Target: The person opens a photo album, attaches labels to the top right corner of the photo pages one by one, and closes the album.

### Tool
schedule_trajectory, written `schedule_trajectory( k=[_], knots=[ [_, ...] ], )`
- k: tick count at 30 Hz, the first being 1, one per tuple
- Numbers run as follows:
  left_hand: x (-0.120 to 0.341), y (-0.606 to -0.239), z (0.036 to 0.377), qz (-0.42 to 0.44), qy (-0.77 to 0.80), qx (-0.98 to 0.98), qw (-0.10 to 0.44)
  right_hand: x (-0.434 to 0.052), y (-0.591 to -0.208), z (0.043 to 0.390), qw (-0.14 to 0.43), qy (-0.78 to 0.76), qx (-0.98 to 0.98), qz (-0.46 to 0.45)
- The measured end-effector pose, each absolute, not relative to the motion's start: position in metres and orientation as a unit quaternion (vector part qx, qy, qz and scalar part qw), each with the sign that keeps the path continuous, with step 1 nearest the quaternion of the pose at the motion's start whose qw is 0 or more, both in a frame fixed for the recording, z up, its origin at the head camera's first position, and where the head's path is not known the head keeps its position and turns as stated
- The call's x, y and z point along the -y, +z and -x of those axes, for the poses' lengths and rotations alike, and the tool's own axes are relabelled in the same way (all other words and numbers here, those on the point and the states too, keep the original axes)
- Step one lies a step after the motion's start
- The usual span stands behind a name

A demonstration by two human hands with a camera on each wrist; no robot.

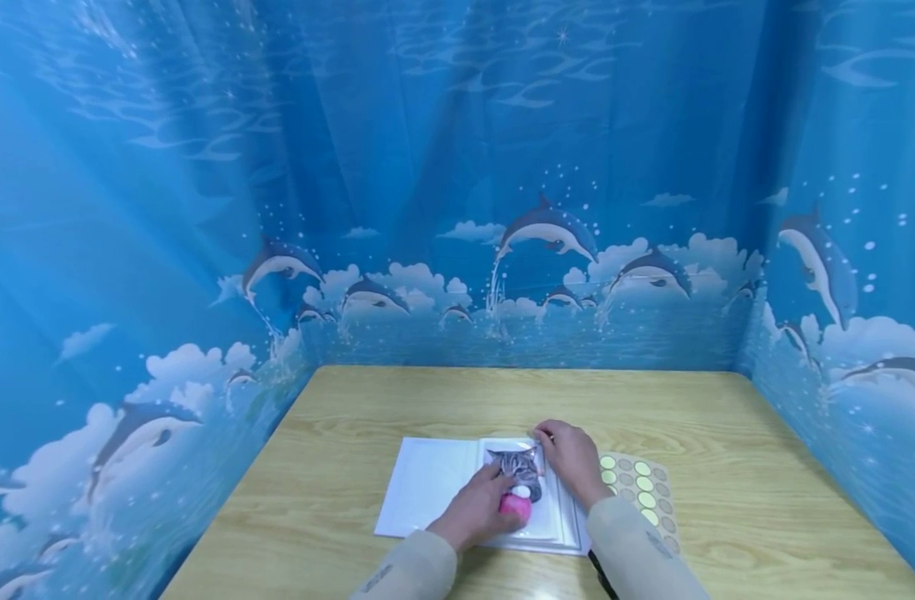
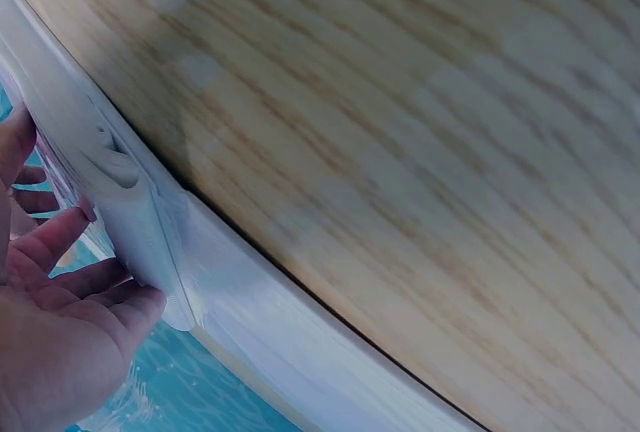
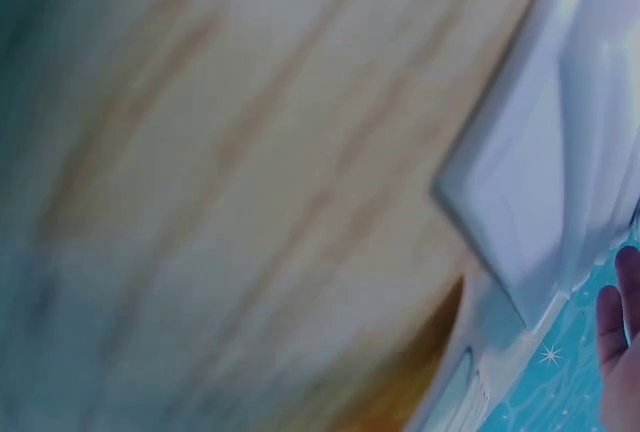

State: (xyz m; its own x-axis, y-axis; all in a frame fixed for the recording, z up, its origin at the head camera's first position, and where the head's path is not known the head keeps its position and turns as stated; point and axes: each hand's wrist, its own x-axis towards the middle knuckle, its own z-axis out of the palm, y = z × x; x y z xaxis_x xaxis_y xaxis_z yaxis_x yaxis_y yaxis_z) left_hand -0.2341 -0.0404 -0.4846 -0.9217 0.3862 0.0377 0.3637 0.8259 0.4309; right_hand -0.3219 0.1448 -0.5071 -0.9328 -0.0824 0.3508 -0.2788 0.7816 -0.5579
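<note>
A white photo album (image 1: 431,483) lies spread on the table, its thicker stack of clear-sleeved pages on the right. On the top page is a picture of a grey striped cat (image 1: 519,467) with a pink and white round shape low on it. My left hand (image 1: 478,508) rests on that page, fingers loosely extended over the picture's left side; in the left wrist view its fingertips touch the page surface. At the page's top right corner, my right hand (image 1: 572,457) pinches the edge between thumb and index finger. Only a few right fingers (image 3: 610,332) show in the right wrist view.
A sheet of round stickers (image 1: 645,496), yellow and grey, lies right of the album, partly behind the right forearm. The wood-grain table (image 1: 337,417) is bordered by a blue dolphin-print curtain (image 1: 427,317) at the back and sides.
</note>
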Motion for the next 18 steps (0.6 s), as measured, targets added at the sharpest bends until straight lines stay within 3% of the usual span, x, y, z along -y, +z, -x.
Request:
schedule_trajectory(
  k=[18],
  knots=[
    [0.0393,-0.4834,0.2352,-0.198,0.221,-0.954,0.032,-0.1445,-0.5136,0.319,0.098,0.271,0.948,-0.138]
  ],
)
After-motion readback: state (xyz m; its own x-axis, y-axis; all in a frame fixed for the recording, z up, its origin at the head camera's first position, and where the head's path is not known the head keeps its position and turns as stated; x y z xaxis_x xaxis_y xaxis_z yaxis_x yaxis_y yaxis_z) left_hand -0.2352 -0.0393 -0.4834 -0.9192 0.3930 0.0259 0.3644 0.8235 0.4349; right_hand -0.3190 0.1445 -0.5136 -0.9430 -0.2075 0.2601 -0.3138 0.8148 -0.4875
